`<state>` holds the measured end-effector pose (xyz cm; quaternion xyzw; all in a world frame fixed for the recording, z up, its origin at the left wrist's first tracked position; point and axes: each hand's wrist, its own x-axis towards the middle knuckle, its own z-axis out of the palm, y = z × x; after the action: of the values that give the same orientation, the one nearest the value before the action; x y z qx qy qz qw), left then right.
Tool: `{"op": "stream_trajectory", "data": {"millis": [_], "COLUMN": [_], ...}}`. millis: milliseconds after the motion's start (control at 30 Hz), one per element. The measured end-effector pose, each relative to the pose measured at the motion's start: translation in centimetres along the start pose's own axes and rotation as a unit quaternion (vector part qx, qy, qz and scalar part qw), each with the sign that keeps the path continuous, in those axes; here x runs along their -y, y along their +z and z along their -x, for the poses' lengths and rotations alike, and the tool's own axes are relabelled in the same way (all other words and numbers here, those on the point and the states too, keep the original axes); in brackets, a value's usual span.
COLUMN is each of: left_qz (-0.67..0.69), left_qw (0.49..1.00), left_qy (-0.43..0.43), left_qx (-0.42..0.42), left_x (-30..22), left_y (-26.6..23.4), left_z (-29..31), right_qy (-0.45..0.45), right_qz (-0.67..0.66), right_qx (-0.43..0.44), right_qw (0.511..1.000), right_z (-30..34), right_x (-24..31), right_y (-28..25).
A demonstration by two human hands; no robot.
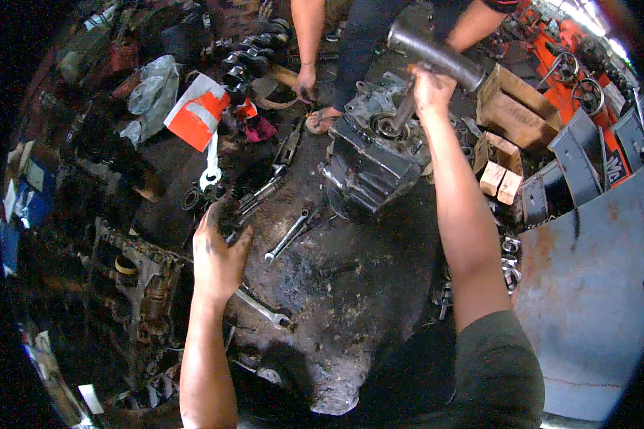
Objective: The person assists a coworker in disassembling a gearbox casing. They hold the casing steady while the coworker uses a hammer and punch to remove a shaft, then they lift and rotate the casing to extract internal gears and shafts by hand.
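My right hand (pixel 431 91) is raised and shut on the handle of a heavy steel hammer (pixel 431 53), whose thick cylindrical head sits above a dark greasy gearbox housing (pixel 371 159) on the floor. The handle runs down toward the round bearing opening (pixel 388 127) on top of the housing. My left hand (pixel 218 252) reaches down to the oily floor with fingers spread, touching small dark metal parts beside a wrench (pixel 288 236). It holds nothing that I can see.
Another person stands behind the housing, one hand (pixel 306 83) hanging low, a sandalled foot (pixel 323 120) beside it. Spanners (pixel 263 309), an engine block (pixel 142 275), a crankshaft (pixel 254 53), cardboard boxes (pixel 508 107), an orange-white bag (pixel 197 111) and a grey metal sheet (pixel 594 286) surround me.
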<state>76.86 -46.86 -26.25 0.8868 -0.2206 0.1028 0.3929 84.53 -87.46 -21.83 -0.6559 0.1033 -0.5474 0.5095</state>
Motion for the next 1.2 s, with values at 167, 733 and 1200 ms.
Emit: {"op": "stream_trajectory", "data": {"millis": [167, 733, 1200], "left_qz": [0.023, 0.053, -0.033], "left_qw": [0.999, 0.996, 0.998], "left_qy": [-0.027, -0.063, -0.057], "left_qx": [0.037, 0.023, 0.023], "left_x": [-0.1, -1.1, -0.5], "left_y": [0.2, 0.1, -0.5], "left_z": [-0.3, -0.1, 0.1], "right_qy": [0.008, 0.061, 0.035], "right_qz": [0.019, -0.04, -0.061], "right_qx": [0.013, 0.026, 0.001], "right_qw": [1.0, 0.997, 0.998], "right_z": [-0.8, 1.1, -0.6], "right_x": [-0.4, -0.7, 0.4], "right_y": [-0.6, 1.4, -0.1]}}
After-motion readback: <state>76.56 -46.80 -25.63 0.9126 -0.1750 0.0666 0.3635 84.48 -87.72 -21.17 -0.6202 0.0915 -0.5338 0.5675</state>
